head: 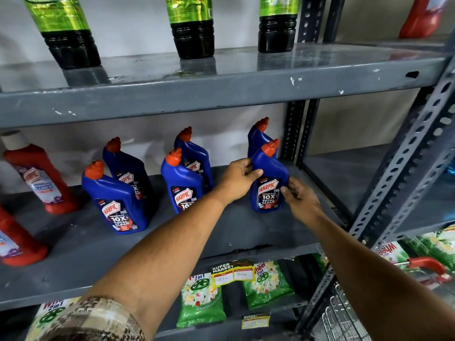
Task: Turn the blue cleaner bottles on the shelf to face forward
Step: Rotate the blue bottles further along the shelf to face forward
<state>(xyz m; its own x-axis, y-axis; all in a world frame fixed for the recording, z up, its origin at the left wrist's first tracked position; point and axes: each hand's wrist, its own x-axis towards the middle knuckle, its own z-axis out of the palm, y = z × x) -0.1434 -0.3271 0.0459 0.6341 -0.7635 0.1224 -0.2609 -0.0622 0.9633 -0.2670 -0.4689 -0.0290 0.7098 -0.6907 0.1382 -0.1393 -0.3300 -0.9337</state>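
Several blue Harpic cleaner bottles with orange caps stand in pairs on the grey middle shelf [73,247]. The front right bottle [268,178] shows its label to me; my left hand [240,179] grips its left side and my right hand [299,199] pinches its right edge. Behind it stands another blue bottle [257,137], mostly hidden. The middle pair, front [182,183] and back [194,156], and the left pair, front [114,200] and back [128,166], show their labels toward me.
Two red Harpic bottles [40,178] stand at the shelf's left end. Dark bottles with green labels [192,25] sit on the shelf above. Green detergent packets [200,301] lie below. A perforated upright [403,168] and a red-handled wire cart [428,267] are at right.
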